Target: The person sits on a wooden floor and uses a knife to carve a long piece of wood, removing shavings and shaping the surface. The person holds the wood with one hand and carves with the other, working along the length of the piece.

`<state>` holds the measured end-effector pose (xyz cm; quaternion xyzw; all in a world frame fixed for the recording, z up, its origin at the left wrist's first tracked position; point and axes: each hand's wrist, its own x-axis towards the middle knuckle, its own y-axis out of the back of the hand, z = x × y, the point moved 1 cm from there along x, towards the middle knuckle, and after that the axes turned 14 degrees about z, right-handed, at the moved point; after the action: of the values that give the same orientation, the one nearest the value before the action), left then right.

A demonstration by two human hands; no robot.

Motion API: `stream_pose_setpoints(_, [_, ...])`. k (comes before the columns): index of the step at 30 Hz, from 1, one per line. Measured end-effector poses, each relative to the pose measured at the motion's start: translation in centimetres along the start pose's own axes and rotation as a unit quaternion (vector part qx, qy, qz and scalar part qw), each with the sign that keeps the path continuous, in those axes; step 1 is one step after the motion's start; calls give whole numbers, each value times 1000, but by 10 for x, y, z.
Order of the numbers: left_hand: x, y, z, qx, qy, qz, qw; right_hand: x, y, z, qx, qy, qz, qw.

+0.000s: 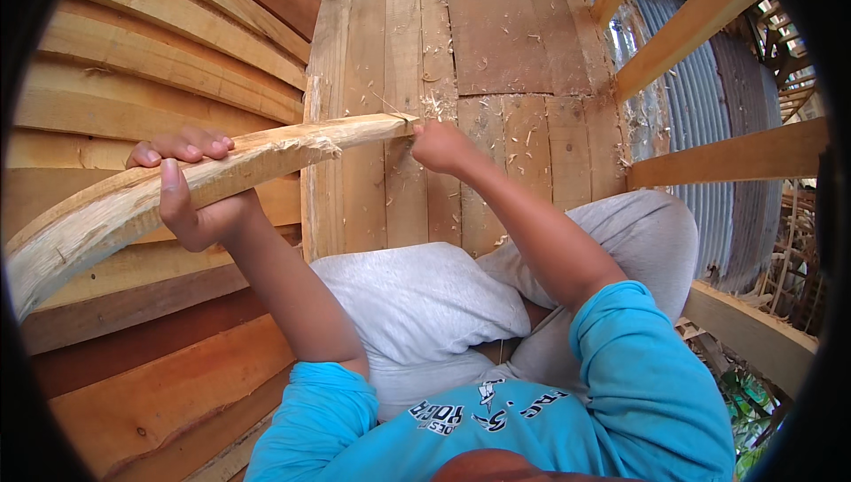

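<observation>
the left hand (211,221) has its grip wrapped round a long piece of wood (266,152), thumb on the near side, fingers over the far edge. the right hand (436,147) is curled at the wood's narrow end; i cannot tell whether its grip closes on the tip, on a small tool or on nothing. a thin dark line (405,118) shows beside it, too fine to make out.

the wood looks too thick for the left fingers to close round, so it could roll or swing if pushed at the tip, with only that one hand seen steadying it. if the dark line is a blade, the right knuckles, right at the end, could be nicked by a slip. the rough edge could also leave splinters in the left palm.

the wood runs in from the left and ends in front of the lap, above the floor (363,190). it is pale yellow and whitish, roughly hewn, with frayed fibres midway along its near edge and a tapered tip. it looks bowed, though the lens may add to that. curled shavings (433,108) lie on the boards past the tip.
</observation>
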<state>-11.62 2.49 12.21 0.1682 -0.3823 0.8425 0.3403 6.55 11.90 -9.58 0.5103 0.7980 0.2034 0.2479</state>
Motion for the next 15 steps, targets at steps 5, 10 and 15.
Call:
stream_pose_setpoints(5, [3,11,2,45,-26,33,998,-37,23,-90,12,82,-14,997])
stream_pose_setpoints(10, [-2,-3,-2,71,-18,68,995,-4,-2,-7,29,-17,32,999])
stream_pose_setpoints(15, [-4,-3,1,134,-55,144,979,-18,8,-62,28,42,4,999])
